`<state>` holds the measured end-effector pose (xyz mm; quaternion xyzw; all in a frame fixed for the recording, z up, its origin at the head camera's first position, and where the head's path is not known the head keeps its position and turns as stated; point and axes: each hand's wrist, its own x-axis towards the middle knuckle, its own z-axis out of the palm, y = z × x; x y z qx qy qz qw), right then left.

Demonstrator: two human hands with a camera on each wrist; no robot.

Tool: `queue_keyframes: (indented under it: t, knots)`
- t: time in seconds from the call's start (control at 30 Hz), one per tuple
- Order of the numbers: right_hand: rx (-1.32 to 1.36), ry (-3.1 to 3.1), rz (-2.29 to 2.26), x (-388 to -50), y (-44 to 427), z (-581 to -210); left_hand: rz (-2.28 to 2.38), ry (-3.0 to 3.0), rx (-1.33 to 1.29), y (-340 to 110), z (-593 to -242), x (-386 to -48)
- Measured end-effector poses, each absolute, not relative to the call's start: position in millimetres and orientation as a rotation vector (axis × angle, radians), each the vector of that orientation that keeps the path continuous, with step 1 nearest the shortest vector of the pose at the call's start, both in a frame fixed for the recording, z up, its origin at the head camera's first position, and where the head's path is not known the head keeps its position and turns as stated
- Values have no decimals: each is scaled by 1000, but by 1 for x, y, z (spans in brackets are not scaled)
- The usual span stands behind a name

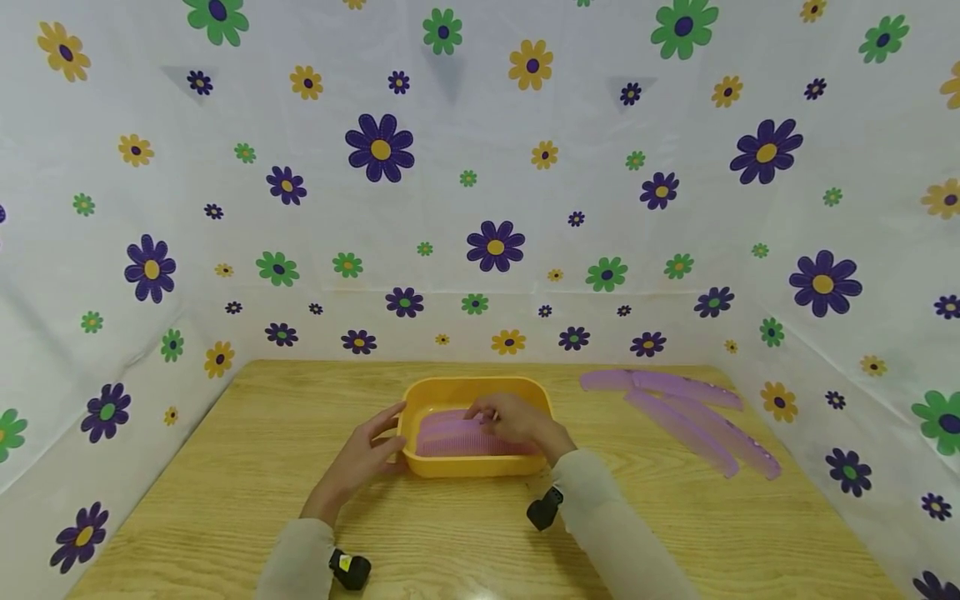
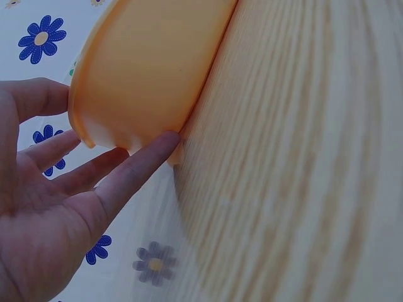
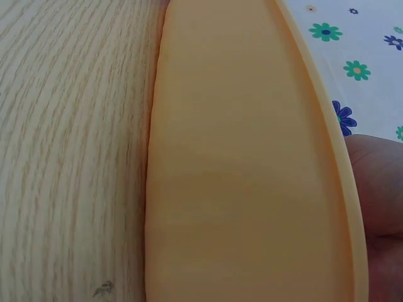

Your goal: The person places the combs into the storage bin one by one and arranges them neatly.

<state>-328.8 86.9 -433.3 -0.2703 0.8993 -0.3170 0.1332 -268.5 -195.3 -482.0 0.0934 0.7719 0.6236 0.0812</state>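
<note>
A yellow basin point(image 1: 480, 468) stands on the wooden table with purple combs point(image 1: 450, 437) lying inside it. My left hand point(image 1: 363, 454) rests against the basin's left end. In the left wrist view, the spread, fairly straight fingers of the left hand point(image 2: 69, 189) touch the outer wall of the basin point(image 2: 151, 69). Over the basin's right part, my right hand point(image 1: 517, 419) reaches in and pinches a comb with bent fingers. The right wrist view has the basin wall point(image 3: 245, 157) hiding the fingers; only part of the right hand point(image 3: 381, 201) shows behind the rim.
Several more purple combs point(image 1: 682, 429) lie fanned out on the table to the right of the basin, near its back right corner. A white cloth with printed flowers point(image 1: 495, 247) surrounds the table point(image 1: 450, 542) at the back and both sides.
</note>
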Motion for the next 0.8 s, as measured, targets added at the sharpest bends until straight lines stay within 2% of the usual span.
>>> queue_keyframes:
  t: [0.8]
  knots:
    - [-783,2610,-870,-329,86,-437,1875,2298,277,-195,-483,-268]
